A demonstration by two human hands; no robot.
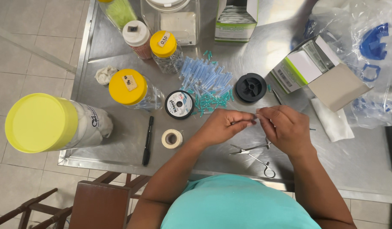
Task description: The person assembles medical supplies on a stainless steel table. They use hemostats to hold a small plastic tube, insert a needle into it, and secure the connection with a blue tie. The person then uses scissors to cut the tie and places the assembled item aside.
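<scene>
Two hands meet fingertip to fingertip above the steel table (pixel 119 140). The left hand (pixel 223 125) and right hand (pixel 285 127) pinch a tiny thin object between them, too small to identify; its long axis seems to run from nine to three o'clock. At six o'clock below the hands lie slim metal scissor-handled forceps (pixel 253 152), tips toward nine o'clock. At twelve o'clock sit a pile of blue and teal capped needles (pixel 206 82) and a black round spool (pixel 250 87).
</scene>
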